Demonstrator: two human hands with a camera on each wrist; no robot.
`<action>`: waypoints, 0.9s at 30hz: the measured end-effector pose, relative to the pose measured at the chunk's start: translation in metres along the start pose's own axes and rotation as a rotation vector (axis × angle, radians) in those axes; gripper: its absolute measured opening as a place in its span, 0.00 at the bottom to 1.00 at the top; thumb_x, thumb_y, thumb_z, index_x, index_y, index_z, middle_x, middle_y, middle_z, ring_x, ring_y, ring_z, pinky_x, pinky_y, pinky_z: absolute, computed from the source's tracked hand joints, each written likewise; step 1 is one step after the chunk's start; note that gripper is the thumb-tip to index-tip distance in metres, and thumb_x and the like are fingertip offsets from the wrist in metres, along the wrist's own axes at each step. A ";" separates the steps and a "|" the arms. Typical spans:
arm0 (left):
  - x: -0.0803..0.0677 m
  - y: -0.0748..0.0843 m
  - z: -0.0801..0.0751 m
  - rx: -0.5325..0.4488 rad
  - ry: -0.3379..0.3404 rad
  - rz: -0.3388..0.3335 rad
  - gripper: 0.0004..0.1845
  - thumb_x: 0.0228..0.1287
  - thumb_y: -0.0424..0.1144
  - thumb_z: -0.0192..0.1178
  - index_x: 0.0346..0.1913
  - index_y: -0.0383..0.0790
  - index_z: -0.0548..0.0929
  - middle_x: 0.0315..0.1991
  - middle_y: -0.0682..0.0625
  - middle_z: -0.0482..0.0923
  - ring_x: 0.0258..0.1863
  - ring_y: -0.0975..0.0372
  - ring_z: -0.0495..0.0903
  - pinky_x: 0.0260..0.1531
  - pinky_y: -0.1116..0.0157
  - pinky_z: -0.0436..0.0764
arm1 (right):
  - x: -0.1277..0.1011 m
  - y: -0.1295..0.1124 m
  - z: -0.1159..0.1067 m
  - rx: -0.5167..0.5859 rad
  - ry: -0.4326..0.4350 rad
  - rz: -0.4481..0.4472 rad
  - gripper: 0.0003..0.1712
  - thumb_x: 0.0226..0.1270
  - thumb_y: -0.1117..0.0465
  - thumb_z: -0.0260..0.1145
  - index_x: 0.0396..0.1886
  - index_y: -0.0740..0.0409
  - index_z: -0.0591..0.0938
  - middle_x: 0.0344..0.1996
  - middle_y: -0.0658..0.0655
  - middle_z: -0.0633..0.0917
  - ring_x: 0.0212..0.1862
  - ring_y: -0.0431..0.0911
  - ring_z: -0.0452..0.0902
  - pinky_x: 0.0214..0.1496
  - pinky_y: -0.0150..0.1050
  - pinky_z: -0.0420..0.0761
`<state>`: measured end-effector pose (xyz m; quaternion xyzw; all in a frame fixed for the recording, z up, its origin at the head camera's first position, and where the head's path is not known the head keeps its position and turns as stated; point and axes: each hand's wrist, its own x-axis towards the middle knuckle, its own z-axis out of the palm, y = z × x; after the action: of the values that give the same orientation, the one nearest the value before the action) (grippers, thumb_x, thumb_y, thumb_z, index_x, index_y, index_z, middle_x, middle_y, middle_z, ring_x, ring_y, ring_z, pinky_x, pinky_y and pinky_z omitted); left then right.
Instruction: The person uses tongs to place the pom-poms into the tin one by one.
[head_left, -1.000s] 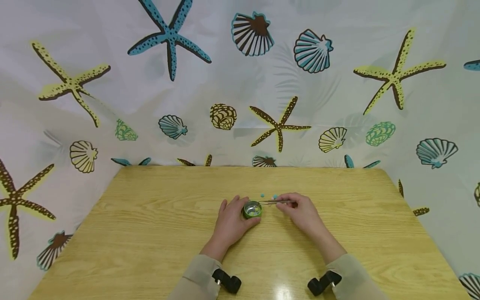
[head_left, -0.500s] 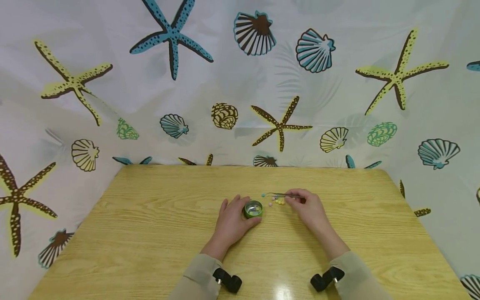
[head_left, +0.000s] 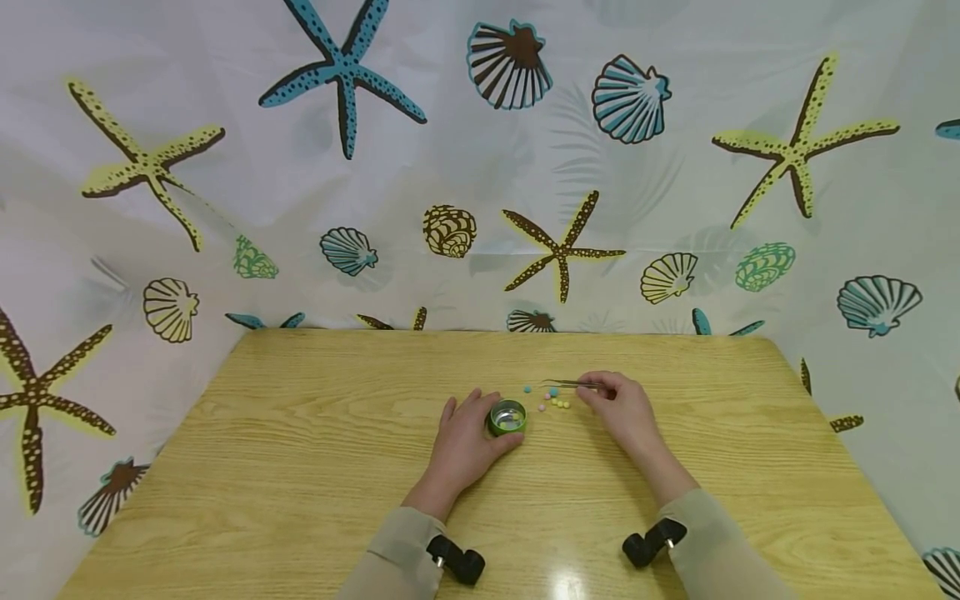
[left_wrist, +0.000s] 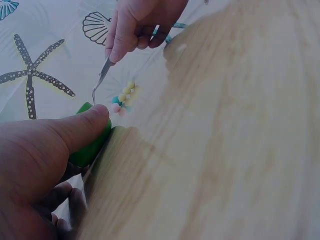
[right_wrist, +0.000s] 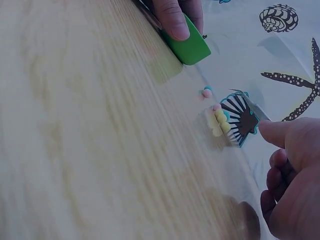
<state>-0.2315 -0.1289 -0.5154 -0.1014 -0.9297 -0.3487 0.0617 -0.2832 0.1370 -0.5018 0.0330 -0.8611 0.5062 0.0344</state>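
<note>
Left hand [head_left: 463, 444] grips the green tin [head_left: 507, 417]; right hand [head_left: 624, 411] fingers pinch tweezers [head_left: 568, 385] over the beads [head_left: 556, 402].

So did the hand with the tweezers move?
Yes. The right hand and its tweezers went away from the green tin, toward the table's far edge, by the beads.

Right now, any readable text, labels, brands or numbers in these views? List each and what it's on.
None: no words, numbers or brand marks can be read in any view.
green tin, gripped by the left hand: plain side wall, no label visible.
tweezers, pinched by the right hand: bare metal, no marking visible.
backdrop curtain: only starfish and shell prints.
wrist mounts: plain black, no lettering visible.
</note>
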 end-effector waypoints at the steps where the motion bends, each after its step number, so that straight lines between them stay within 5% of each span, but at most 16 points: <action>1: 0.000 0.000 0.000 0.000 0.001 0.001 0.37 0.68 0.49 0.81 0.73 0.34 0.81 0.73 0.38 0.80 0.82 0.42 0.67 0.85 0.38 0.48 | 0.000 0.002 -0.001 -0.003 0.003 0.004 0.12 0.80 0.57 0.74 0.55 0.57 0.93 0.36 0.54 0.82 0.39 0.49 0.72 0.39 0.40 0.72; 10: 0.000 0.000 0.001 0.004 0.000 -0.004 0.38 0.68 0.50 0.81 0.73 0.35 0.81 0.73 0.38 0.79 0.82 0.43 0.67 0.85 0.38 0.48 | 0.000 0.013 -0.007 -0.039 0.017 0.017 0.14 0.81 0.56 0.74 0.57 0.57 0.92 0.42 0.56 0.86 0.41 0.48 0.74 0.43 0.41 0.74; 27: 0.000 -0.001 0.002 0.004 0.002 -0.004 0.38 0.68 0.50 0.80 0.74 0.34 0.81 0.73 0.38 0.79 0.82 0.43 0.67 0.85 0.39 0.48 | 0.002 0.021 -0.008 -0.054 -0.004 0.027 0.13 0.81 0.56 0.73 0.56 0.56 0.92 0.37 0.54 0.83 0.39 0.49 0.71 0.42 0.43 0.71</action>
<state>-0.2321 -0.1282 -0.5169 -0.0993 -0.9306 -0.3469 0.0620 -0.2868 0.1537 -0.5158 0.0213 -0.8749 0.4831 0.0268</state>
